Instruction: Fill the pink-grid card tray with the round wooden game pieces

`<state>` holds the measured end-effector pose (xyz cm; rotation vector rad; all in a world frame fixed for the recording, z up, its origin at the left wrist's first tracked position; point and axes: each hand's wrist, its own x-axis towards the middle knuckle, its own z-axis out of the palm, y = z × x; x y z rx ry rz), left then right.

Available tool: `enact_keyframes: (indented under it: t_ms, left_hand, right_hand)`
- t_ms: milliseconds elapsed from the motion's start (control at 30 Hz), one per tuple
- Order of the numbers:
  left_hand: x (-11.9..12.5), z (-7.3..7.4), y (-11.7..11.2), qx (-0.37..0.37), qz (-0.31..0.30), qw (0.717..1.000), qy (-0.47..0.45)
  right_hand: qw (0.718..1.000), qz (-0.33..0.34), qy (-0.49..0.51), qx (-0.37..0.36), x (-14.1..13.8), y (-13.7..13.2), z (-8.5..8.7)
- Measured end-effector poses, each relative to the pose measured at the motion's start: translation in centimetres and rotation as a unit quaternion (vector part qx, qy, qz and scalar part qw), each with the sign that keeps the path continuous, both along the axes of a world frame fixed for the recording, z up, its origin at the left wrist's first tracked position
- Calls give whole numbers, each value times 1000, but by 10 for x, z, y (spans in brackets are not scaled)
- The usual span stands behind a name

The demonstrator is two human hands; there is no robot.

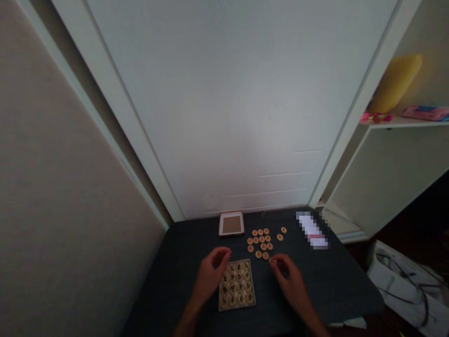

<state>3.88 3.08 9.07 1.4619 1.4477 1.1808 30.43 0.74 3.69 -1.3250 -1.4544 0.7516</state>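
The left hand (212, 274) is resting on the counter (336, 281) with its fingers curled in. Its fingertips are sitting right at the far left corner of the game board (237, 286). It is too dark to tell if this hand is holding anything.

The right hand (288, 277) is lying on the other side of the game board, a little apart from it. Its thumb and fingers are coming close together at the tip, just beside the nearest of the loose round pieces (261, 241). I cannot tell if a piece is pinched between them.

The game board is lying flat between the two hands, near the front edge of the counter. Rows of round wooden pieces with dark marks are filling it.

The loose round pieces are sitting in a bunch past the game board, toward the far edge. Two more pieces (281, 233) are lying a little to the right of the bunch.

A small square box (231, 223) with a pale rim is sitting at the far edge, left of the bunch. A blurred white thing (312, 230) is lying near the far right corner.

A white door (238, 117) is standing behind the counter. On the right, a shelf (403, 122) is holding a yellow thing (396, 84).
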Motion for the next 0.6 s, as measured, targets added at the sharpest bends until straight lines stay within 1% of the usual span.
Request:
enact_keyframes:
  t_ms: [200, 367, 467, 600]
  left_hand:
    - [22, 8, -2, 1, -72, 996, 50]
    - [40, 13, -1, 33, -121, 989, 82]
    - [46, 17, 0, 48, -138, 986, 84]
    - [54, 22, 2, 51, -149, 984, 84]
  right_hand:
    - [997, 9, 52, -55, 3, 6, 5]
    - [992, 25, 97, -74, 5, 9, 7]
    - [990, 32, 113, -80, 6, 9, 10]
    - [987, 45, 128, -85, 7, 8, 21]
